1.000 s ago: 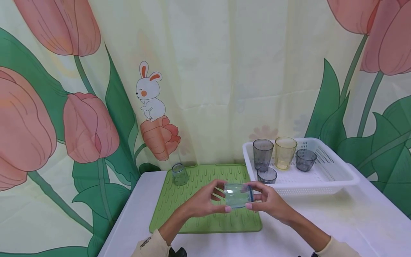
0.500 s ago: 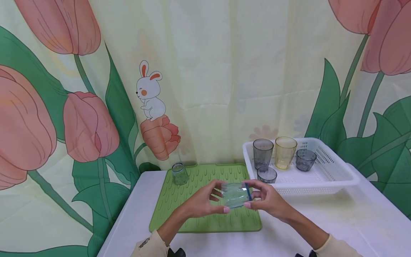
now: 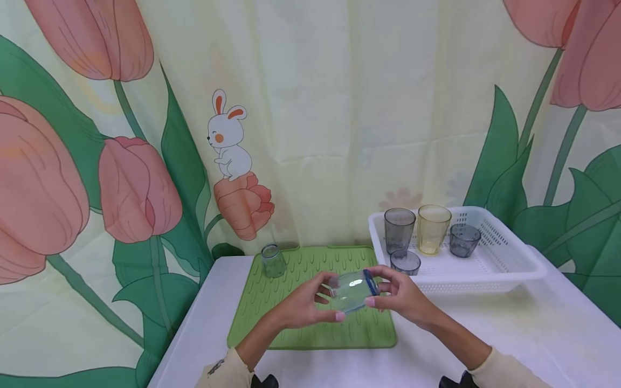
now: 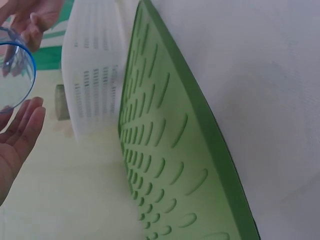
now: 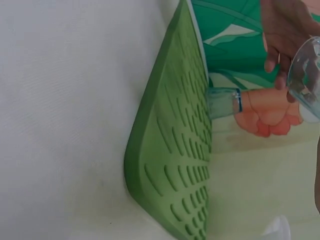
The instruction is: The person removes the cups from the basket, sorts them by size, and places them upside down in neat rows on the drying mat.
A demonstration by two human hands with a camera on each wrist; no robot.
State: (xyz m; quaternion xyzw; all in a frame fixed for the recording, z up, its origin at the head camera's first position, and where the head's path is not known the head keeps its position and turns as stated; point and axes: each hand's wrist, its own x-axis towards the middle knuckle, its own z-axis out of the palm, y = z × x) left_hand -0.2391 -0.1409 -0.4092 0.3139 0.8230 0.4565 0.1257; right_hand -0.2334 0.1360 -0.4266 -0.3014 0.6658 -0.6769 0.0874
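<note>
A clear, bluish drinking glass lies tilted on its side in the air between my two hands, over the green mat. My left hand holds its left end between thumb and fingers. At the blue-rimmed right end, my right hand pinches the glass with thumb below and fingers above. The left wrist view looks toward the blue rim of the glass, with fingers close beside it. From the right wrist, the other end of the glass shows at the frame's edge beside the left hand.
A green ridged drying mat covers the table's left part. Another glass stands upside down on its far left corner. A white perforated basket at right holds grey glasses and a yellow glass. A printed curtain hangs behind.
The held glass has turned from nearly level to a slant, its blue-rimmed right end rising and shifting slightly left. The right hand has moved a little left with it.
</note>
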